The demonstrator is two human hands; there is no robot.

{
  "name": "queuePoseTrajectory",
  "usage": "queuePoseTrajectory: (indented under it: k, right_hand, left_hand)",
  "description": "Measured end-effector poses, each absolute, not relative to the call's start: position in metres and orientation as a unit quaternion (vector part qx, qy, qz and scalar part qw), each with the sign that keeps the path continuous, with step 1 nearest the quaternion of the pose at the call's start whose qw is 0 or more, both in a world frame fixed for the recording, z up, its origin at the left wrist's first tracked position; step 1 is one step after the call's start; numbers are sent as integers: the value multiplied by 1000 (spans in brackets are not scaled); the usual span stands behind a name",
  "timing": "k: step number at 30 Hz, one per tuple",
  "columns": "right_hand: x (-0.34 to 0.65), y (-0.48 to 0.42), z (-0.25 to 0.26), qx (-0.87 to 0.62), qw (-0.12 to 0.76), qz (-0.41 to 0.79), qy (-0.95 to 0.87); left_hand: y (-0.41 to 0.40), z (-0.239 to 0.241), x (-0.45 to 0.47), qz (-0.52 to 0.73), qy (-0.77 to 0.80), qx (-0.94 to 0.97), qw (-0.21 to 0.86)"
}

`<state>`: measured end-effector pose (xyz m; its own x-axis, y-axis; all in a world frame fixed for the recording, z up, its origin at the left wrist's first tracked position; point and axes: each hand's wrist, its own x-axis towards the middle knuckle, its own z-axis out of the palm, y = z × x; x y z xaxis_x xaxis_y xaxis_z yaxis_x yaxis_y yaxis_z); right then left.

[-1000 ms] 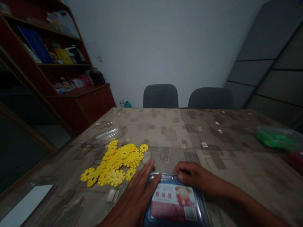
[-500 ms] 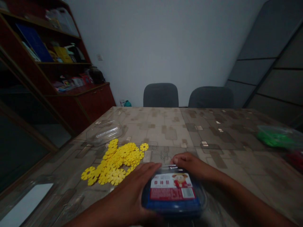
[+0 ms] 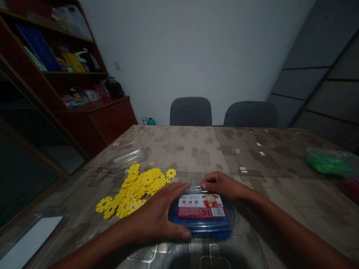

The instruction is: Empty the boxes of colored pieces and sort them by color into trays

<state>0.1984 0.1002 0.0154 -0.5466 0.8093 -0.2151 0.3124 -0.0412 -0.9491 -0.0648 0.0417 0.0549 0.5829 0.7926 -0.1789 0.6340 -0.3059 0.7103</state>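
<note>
A clear plastic container (image 3: 202,211) with blue contents and a red-and-white label on its lid is in front of me at the table's near side. My left hand (image 3: 164,213) grips its left side, thumb along the front and fingers reaching to the back corner. At the far edge of the lid, my right hand (image 3: 221,183) is closed, thumb and fingers pinched at the rim. A pile of yellow notched plastic discs (image 3: 144,183) lies to the left of the container, partly behind my left hand.
An overturned-looking clear plastic box (image 3: 123,156) lies at the back left. A white card (image 3: 32,239) rests among clear plastic at the near left. Toward the right edge stands a clear container of green pieces (image 3: 325,163), with red pieces (image 3: 349,187) nearer. Two grey chairs (image 3: 190,111) stand behind the table.
The container has shifted a little away from me, with both hands moving along. More of the tabletop now shows in front of it, and my left thumb is visible on its front.
</note>
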Motion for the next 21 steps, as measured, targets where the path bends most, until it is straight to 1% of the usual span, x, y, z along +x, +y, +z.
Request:
queuePoseTrajectory:
  k: [3,5,9,12,16,21]
  right_hand:
    - [199,98,18,-422,214,570,-672]
    - [198,93,19,-420,218,557,-682]
    - [198,78,17,-417,233,534,-698]
    - [201,66,16,-418,240,517,-707]
    - [208,60,21,-414,221,503,-726]
    - [200,66,33,-389,187,505,-747]
  left_hand:
    - [35,55,-63,83,449,812,364]
    - [28,46,-63,68,449,830,324]
    - [13,6,-62,81,403,890,199]
    - [1,-18,-64,119,396,897,159]
    - [-10,-23,-69,190,429,867,170]
    - [-10,-26,-64,199,433,853,211]
